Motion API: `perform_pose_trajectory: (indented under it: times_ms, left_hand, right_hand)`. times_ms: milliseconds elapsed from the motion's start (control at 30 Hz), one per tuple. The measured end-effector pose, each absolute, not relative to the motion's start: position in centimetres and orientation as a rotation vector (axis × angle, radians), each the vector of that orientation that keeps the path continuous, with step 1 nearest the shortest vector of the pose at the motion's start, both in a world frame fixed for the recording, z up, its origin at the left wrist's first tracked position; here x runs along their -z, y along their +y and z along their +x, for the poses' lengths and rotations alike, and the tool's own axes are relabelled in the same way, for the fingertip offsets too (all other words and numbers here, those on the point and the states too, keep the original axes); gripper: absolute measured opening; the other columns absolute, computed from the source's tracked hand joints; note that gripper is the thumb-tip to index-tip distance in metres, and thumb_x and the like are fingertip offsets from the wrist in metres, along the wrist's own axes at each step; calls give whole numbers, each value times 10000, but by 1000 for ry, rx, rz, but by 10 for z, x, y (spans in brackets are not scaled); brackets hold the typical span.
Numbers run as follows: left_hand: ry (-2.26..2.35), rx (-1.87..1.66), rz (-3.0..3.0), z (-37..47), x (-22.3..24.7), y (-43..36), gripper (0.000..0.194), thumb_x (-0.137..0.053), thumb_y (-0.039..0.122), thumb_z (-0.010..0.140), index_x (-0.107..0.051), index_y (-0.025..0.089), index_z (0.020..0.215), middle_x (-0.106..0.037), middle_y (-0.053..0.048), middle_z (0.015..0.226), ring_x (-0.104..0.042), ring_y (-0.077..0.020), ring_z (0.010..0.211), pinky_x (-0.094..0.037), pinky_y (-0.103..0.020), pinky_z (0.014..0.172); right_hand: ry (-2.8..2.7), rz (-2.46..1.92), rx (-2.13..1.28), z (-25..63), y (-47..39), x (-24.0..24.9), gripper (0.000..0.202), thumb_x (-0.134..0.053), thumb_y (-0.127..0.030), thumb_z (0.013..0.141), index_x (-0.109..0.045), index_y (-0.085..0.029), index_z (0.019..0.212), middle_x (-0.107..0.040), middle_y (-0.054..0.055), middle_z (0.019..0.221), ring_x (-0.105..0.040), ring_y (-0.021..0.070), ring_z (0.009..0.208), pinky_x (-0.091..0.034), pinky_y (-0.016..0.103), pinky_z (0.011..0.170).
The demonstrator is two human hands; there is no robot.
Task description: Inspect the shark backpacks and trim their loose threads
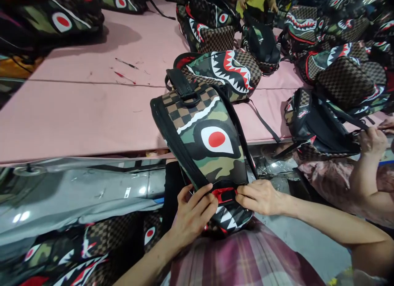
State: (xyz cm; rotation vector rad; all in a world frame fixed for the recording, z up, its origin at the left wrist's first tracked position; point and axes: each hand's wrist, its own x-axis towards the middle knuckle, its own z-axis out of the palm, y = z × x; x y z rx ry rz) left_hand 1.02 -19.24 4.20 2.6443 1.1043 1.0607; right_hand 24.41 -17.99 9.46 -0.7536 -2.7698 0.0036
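In this workroom a long pink table [92, 113] crosses in front of me, with a seam along its top and a few loose bits of thread. Below its edge there is grey, shiny material [107, 187]. The camouflage-and-checkered backpack [221, 167] stands tilted between the worker's plaid garment [240, 261] and the table, its upper end over the table edge; whether it touches the edge, I cannot tell. The left hand [197, 206] and the right hand [260, 195] each pinch one side of its red-lined opening [226, 195]. Inside this opening is a small black piece, which I cannot make out well. The fingers cover both ends of the opening, and the bottom of the backpack is partly hidden.

I count one backpack held, one shark-mouth backpack [234, 72] lying just behind it, and two thin pen-like tools [127, 63] on the table. At the left far side are two more bags [61, 23], cut off by the edge of my view. The pile at the right [344, 81] overlaps too much for counting. Two other persons are visible: one in yellow [257, 1], the other at right with a hand [372, 141] on a black-strapped backpack [326, 126].
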Motion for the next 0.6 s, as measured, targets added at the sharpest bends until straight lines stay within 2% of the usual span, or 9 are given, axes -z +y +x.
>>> perform_pose_trajectory:
  times_ms: [200, 433, 600]
  left_hand:
    - [1102, -1033, 2596, 12, -44, -192, 154, -501, 112, 842, -616, 216, 846, -682, 42, 789, -584, -142, 1020, -187, -390, 1055]
    - [1068, -965, 2550, 26, -38, -190, 191, -455, 111, 855, -611, 206, 910, -669, 16, 777, -561, -158, 1043, -152, -409, 1054]
    - [1062, -993, 2571, 29, -52, -178, 89, -523, 146, 838, -594, 198, 854, -646, 34, 722, -589, -148, 971, -194, -397, 1012]
  right_hand:
    - [-2718, -753, -144, 252, -179, -96, 215, -364, -118, 911, -571, -158, 953, -662, 46, 896, -583, 80, 627, -386, 204, 492]
    - [-2559, -922, -321, 268, -188, -80, 235, -370, -183, 905, -594, -181, 979, -672, 47, 908, -630, 98, 713, -453, 194, 575]
    - [-2439, -1005, -467, 264, -185, -85, 252, -386, -118, 852, -593, -166, 989, -657, 58, 924, -629, 111, 774, -470, 202, 609]
